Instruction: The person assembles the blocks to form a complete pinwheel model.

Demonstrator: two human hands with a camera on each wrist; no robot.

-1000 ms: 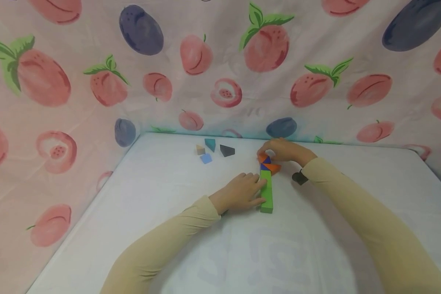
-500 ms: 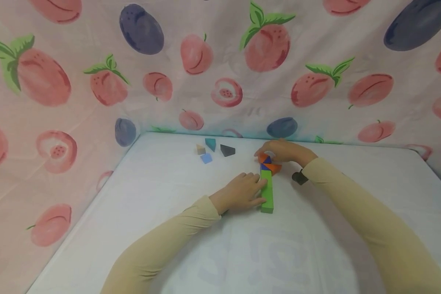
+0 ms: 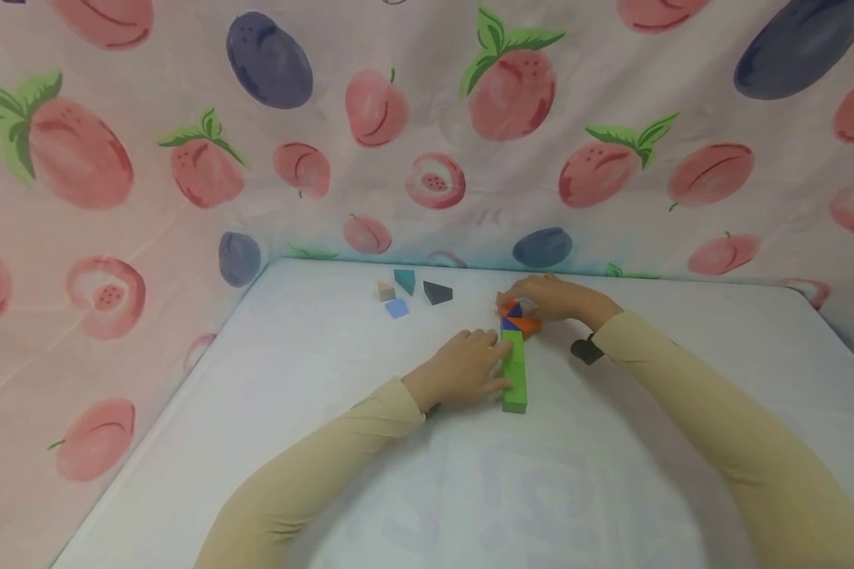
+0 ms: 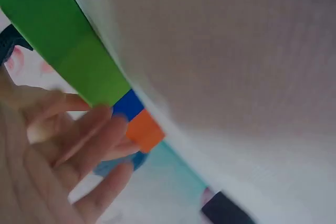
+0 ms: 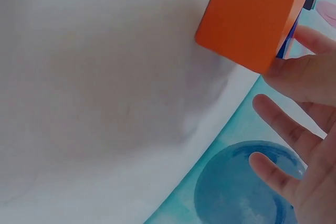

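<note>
Two green blocks (image 3: 515, 371) lie end to end in a row pointing away from me in the head view. At their far end sit small blue (image 3: 510, 323) and orange triangular pieces (image 3: 530, 325). My left hand (image 3: 462, 367) rests at the row's left side, its spread fingers touching the green blocks. My right hand (image 3: 555, 299) reaches over the far end and pinches a small orange triangular block (image 3: 507, 306) with thumb and index finger. In the right wrist view its other fingers spread free beside a large orange face (image 5: 249, 19).
Left of the far end lie a teal block (image 3: 405, 280), a dark grey block (image 3: 437, 293), a light blue block (image 3: 397, 308) and a wood-coloured block (image 3: 386, 292). Behind the white table (image 3: 327, 442) hangs a fruit-patterned cloth (image 3: 370, 190).
My right hand's fingers have drawn slightly right, showing more of the far orange block. The left hand stays at the green blocks. The head view has shifted a little.
</note>
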